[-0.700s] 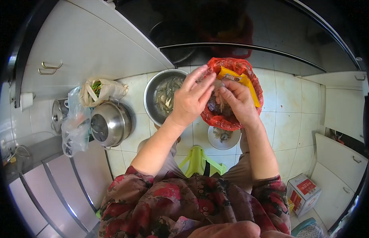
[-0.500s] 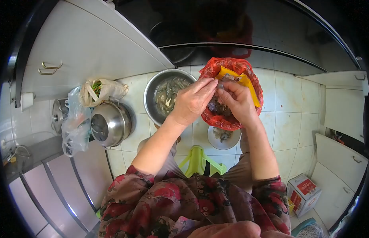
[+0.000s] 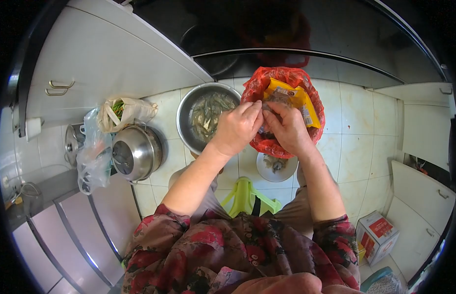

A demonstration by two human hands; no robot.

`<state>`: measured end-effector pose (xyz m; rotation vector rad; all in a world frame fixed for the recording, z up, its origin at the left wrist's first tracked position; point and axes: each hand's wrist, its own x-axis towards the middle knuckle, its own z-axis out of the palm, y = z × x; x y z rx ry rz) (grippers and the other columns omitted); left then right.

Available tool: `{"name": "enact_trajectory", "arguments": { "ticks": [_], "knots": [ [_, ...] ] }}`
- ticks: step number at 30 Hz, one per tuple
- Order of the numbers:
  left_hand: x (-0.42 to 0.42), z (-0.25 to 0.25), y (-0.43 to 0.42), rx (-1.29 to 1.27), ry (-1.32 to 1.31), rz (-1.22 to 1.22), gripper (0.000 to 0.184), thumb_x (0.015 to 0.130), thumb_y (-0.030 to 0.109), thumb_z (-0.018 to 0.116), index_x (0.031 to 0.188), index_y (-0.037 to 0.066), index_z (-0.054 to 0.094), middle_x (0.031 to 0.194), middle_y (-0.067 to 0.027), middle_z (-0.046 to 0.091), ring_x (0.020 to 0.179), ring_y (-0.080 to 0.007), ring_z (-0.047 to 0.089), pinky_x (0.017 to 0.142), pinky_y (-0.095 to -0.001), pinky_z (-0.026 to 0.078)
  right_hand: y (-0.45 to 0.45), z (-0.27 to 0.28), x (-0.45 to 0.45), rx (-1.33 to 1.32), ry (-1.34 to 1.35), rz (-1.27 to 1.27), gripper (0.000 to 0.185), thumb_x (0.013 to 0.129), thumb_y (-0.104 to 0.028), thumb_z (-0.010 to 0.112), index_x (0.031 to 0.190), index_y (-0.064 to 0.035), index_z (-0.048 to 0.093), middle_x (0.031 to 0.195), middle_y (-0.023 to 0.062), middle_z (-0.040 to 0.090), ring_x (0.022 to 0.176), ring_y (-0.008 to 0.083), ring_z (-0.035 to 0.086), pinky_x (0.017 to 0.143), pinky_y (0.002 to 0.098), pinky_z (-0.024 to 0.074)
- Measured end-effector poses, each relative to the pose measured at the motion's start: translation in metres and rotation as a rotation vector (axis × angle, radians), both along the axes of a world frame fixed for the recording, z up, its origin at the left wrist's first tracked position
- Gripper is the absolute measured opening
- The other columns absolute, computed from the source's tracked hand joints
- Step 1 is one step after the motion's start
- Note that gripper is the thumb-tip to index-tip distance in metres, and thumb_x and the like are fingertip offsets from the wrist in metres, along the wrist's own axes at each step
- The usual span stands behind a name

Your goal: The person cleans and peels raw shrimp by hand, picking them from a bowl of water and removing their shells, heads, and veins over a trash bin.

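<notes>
My left hand (image 3: 239, 126) and my right hand (image 3: 288, 128) meet fingertip to fingertip over a bin lined with a red plastic bag (image 3: 257, 88). Both are closed in a pinch on a small greyish shrimp (image 3: 265, 106), mostly covered by the fingers. Inside the red bag lie a yellow packet (image 3: 306, 109) and dark scraps. Left of the bin, a metal basin (image 3: 181, 122) holds many raw shrimp (image 3: 206, 116) in water. Below the bin stands a white bowl (image 3: 261, 172) with some greyish shrimp meat in it.
A green plastic stool (image 3: 242, 196) is between my knees. On the left are a steel pot (image 3: 144, 152), a clear plastic bag (image 3: 93, 161) and a cloth bag with greens (image 3: 140, 111). A cardboard box (image 3: 377, 235) stands at right. Dark glossy panels border the far side.
Both hands have shifted slightly left and stay pinched together over the bin. A bit more of the yellow packet shows. The view has moved a little.
</notes>
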<state>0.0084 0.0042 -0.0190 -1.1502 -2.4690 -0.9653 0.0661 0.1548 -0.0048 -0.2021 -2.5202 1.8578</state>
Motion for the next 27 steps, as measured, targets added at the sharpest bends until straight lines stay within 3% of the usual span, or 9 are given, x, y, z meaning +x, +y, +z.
{"name": "enact_trajectory", "arguments": {
  "ticks": [3,6,8,11,15,17,20,24,27],
  "knots": [
    [-0.003,0.001,-0.001,-0.035,-0.089,-0.014,0.02,0.073,0.001,0.067,0.094,0.0,0.067,0.082,-0.0128,0.067,0.065,-0.0266,0.066,0.057,-0.0328,0.055,-0.001,-0.005,0.001,0.026,-0.021,-0.009,0.023,0.085,-0.006,0.057,0.104,0.0064,0.061,0.096,0.0254,0.064,0.089,0.0407,0.062,0.076,0.0389,0.049],
    [-0.009,0.002,-0.004,0.097,-0.216,-0.035,0.019,0.074,0.001,0.067,0.093,0.002,0.068,0.079,-0.0131,0.067,0.061,-0.0241,0.065,0.054,-0.0304,0.052,-0.002,-0.004,0.001,0.026,0.001,-0.008,0.023,0.086,-0.007,0.058,0.104,0.0062,0.062,0.092,0.0233,0.066,0.083,0.0337,0.066,0.073,0.0364,0.05],
    [-0.01,0.004,-0.005,0.224,-0.432,0.021,0.02,0.076,0.001,0.066,0.095,0.003,0.069,0.077,-0.0127,0.067,0.059,-0.021,0.065,0.052,-0.0276,0.05,0.001,0.003,-0.002,-0.126,-0.15,0.017,0.023,0.087,-0.008,0.059,0.105,0.006,0.062,0.085,0.0201,0.066,0.077,0.0225,0.067,0.07,0.0325,0.0508],
    [-0.009,0.017,-0.005,0.24,-0.49,-0.044,0.021,0.077,0.0,0.066,0.097,0.003,0.069,0.077,-0.0125,0.067,0.059,-0.0176,0.065,0.052,-0.0257,0.049,0.005,0.0,-0.002,-0.128,-0.052,-0.002,0.023,0.088,-0.01,0.059,0.105,0.006,0.062,0.079,0.0172,0.066,0.074,0.0141,0.064,0.068,0.0299,0.0508],
    [-0.011,0.007,-0.007,0.198,-0.378,-0.094,0.019,0.078,0.001,0.065,0.097,0.002,0.068,0.079,-0.0138,0.066,0.061,-0.0228,0.065,0.054,-0.0293,0.051,0.004,0.003,0.0,-0.134,-0.124,-0.005,0.022,0.086,-0.008,0.06,0.104,0.0056,0.062,0.082,0.019,0.066,0.074,0.0207,0.066,0.068,0.0326,0.0508],
    [-0.01,0.004,-0.007,0.125,-0.222,-0.123,0.018,0.079,0.003,0.063,0.097,0.001,0.067,0.079,-0.0153,0.066,0.064,-0.029,0.065,0.057,-0.0337,0.052,0.004,-0.006,-0.001,0.042,0.031,0.024,0.021,0.083,-0.005,0.061,0.101,0.0051,0.063,0.086,0.0219,0.065,0.077,0.0313,0.066,0.07,0.0366,0.0509],
    [-0.01,0.005,-0.008,0.095,-0.238,-0.152,0.018,0.079,0.004,0.061,0.096,0.0,0.066,0.078,-0.0163,0.065,0.065,-0.0332,0.064,0.059,-0.0374,0.052,0.004,-0.008,0.0,0.087,0.076,0.049,0.021,0.08,-0.004,0.06,0.099,0.0045,0.063,0.091,0.0243,0.064,0.083,0.0395,0.063,0.072,0.0398,0.0506],
    [-0.014,0.005,-0.01,0.049,-0.235,-0.17,0.017,0.078,0.003,0.061,0.094,-0.001,0.067,0.077,-0.0166,0.064,0.067,-0.0322,0.064,0.059,-0.0353,0.052,0.004,-0.002,0.002,0.122,0.052,0.072,0.019,0.08,-0.004,0.06,0.097,0.0044,0.063,0.09,0.0248,0.064,0.085,0.0409,0.063,0.073,0.0408,0.0503],
    [-0.017,0.007,-0.013,0.029,-0.352,-0.187,0.014,0.079,0.002,0.061,0.091,-0.002,0.067,0.074,-0.0143,0.065,0.064,-0.0268,0.067,0.057,-0.0312,0.052,0.004,-0.002,0.002,0.112,0.025,0.122,0.019,0.081,-0.004,0.061,0.098,0.0043,0.063,0.087,0.0239,0.064,0.081,0.0379,0.064,0.071,0.0387,0.0507]
  ]
}}
